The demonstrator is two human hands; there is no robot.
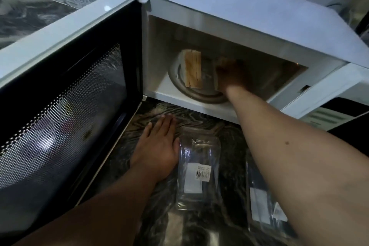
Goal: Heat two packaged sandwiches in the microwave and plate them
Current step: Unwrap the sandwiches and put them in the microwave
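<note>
- Inside the microwave [229, 12], the right hand [232, 75] reaches onto the right half of the turntable [201, 94]. It is blurred and dim, so I cannot tell whether its fingers are clamped on something or spread.
- A pale edge shows at the hand's left side, perhaps the second sandwich; too smeared to be sure.
- Just left of that hand, the first sandwich [192, 70] stands unwrapped on the turntable, cut faces towards the camera, apart from the hand.
- On the dark counter [203, 118] below the opening, the left hand [157, 146] lies flat, fingers straight and together, holding nothing; its thumb side is just beside an empty clear pack [197, 171] with a barcode label.
- A second clear pack [265, 205] lies further right, partly under the right forearm.
- The door [65, 106] stands wide open to the left.
- Step in hand, as I judge it: loading, with the sandwiches out of their packs and the second being set down or nudged into place.
- Next move calls for drawing the right hand clear without toppling the upright sandwich, then swinging the door shut; the left hand is nearest the door.
- No plate is in view; plating is yet to come.
</note>
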